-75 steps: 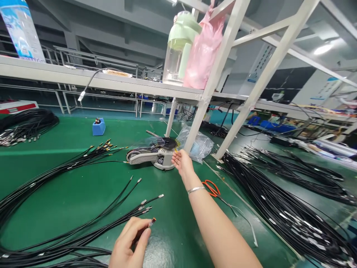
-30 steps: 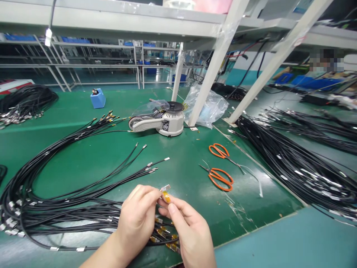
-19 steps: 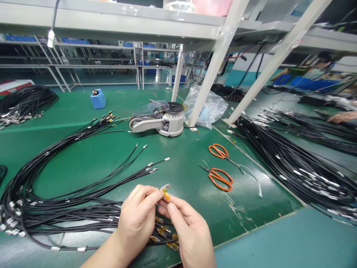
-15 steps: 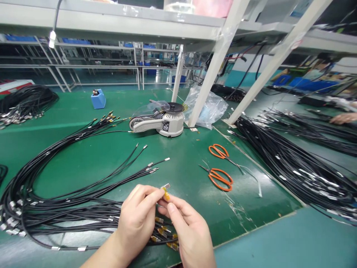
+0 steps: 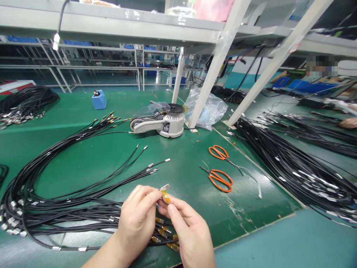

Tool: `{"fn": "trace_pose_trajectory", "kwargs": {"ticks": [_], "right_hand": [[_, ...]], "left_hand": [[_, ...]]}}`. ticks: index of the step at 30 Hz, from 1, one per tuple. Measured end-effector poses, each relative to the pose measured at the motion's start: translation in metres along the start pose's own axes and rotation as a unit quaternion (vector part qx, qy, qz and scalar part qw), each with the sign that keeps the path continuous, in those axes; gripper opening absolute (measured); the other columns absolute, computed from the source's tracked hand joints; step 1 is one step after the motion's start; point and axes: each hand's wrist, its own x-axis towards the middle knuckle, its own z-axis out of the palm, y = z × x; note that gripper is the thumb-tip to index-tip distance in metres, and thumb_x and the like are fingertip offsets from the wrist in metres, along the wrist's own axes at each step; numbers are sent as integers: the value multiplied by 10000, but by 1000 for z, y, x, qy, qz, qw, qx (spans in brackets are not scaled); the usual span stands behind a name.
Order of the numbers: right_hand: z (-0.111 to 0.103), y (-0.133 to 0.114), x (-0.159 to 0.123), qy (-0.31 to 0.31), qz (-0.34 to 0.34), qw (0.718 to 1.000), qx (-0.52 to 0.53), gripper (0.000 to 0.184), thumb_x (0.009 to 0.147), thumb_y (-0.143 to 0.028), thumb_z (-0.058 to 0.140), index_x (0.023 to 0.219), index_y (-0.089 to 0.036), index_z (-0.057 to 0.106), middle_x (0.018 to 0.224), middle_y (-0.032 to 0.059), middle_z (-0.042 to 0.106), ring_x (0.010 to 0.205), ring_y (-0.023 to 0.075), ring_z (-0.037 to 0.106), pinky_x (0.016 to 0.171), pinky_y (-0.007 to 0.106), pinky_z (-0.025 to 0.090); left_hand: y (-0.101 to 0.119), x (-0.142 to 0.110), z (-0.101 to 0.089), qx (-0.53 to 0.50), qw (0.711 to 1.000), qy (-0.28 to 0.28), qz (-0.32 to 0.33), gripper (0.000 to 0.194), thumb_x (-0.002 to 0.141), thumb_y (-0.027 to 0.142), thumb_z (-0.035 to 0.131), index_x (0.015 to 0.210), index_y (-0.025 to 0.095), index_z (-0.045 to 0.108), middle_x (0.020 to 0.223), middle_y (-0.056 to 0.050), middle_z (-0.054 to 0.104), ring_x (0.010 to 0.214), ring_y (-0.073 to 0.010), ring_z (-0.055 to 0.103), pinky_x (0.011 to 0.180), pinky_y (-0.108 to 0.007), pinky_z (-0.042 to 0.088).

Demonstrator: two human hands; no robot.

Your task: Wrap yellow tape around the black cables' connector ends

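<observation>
My left hand [image 5: 138,216] pinches a black cable just behind its silver connector [image 5: 165,187], which points up and to the right. A short strip of amber tape [image 5: 166,197] lies just below the connector, between the fingertips of both hands. My right hand [image 5: 189,227] is closed on the tape with thumb and forefinger. Whether the tape touches the cable all round is hidden by the fingers. Beneath both hands lies a bundle of black cables [image 5: 92,216], and several of their ends near my right hand carry amber tape [image 5: 163,232].
A grey tape dispenser [image 5: 170,124] stands behind my hands on the green table [image 5: 178,152]. Two orange-handled scissors [image 5: 221,180] lie to the right. More black cables [image 5: 292,163] cover the right side, where another person's hand [image 5: 348,123] shows. A blue holder [image 5: 99,99] stands at back left.
More of the amber tape shows by the connector, as my left fingertips have drawn slightly left. The other person's hand at the right has moved toward the frame edge.
</observation>
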Motion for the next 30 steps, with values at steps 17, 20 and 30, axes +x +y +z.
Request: {"fn": "trace_pose_trajectory", "kwargs": {"ticks": [17,20,30], "right_hand": [[2,-4,-1,-9,7,1000,-3,299,736,-411,719,954,-209,753,954,91,750,844,244,703,873,404,546],[3,-6,0,-5,4,1000,-9,307,725,-408,727,948,-199,755,941,96,752,832,249,705,865,412,550],[2,-1,4,-9,10,1000,-13,344,738,-429,708,962,-171,742,965,116,744,902,269,688,871,429,536]], "left_hand": [[-1,-1,-1,9,1000,8,23,364,842,-33,440,1079,194,595,874,-50,657,780,-128,594,674,-243,510],[-1,-1,-2,9,1000,10,21,393,845,-24,434,1111,212,599,873,-48,658,776,-132,602,669,-247,515],[-2,0,1,43,998,16,-31,247,884,86,481,1076,191,595,871,-52,675,768,-145,619,710,-277,518]]}}
